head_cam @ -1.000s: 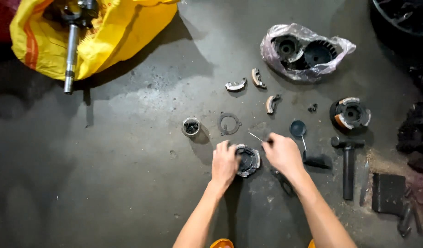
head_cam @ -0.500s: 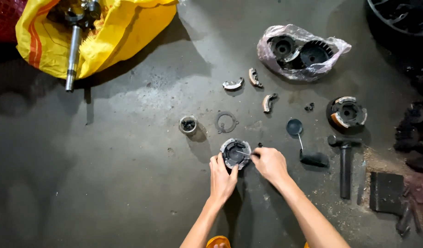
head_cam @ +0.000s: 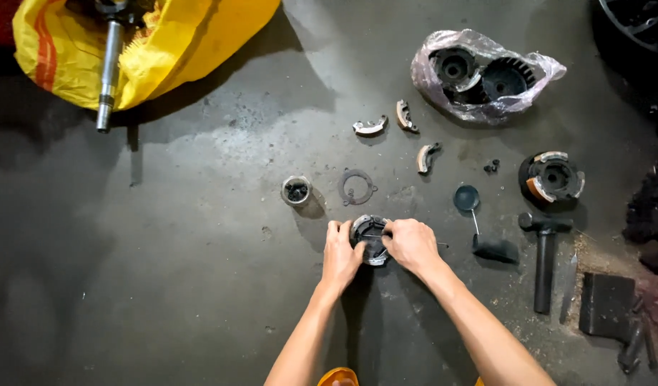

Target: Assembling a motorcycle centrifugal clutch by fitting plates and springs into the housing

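Right now my left hand [head_cam: 341, 254] grips the left edge of a round metal clutch part [head_cam: 370, 239], fingers closed around its rim. My right hand [head_cam: 413, 244] closes on the part's right side and pinches a thin metal pick [head_cam: 375, 236] that lies across the part's face. The part sits between both hands, low against the dark concrete floor [head_cam: 164, 271]; I cannot tell whether it rests on the floor or is lifted just off it.

Just above the hands lies a flat ring-shaped gasket [head_cam: 357, 187], and beside it on the left stands a small metal cup [head_cam: 296, 190]. Further up, three curved brake shoes [head_cam: 372, 127] lie scattered, apart from each other. Near my right hand I see a small dark round cap on a thin stem [head_cam: 466, 199] and a black block [head_cam: 495, 249] just below it. Beyond those lies a hammer [head_cam: 543, 250], head up, handle pointing toward me. Above the hammer sits a second round clutch assembly [head_cam: 553, 176]. At the top, a clear plastic bag [head_cam: 479, 75] holds two dark round parts. Far off at the top left, a yellow sack [head_cam: 172, 43] lies crumpled with a steel shaft [head_cam: 107, 71] resting on it.
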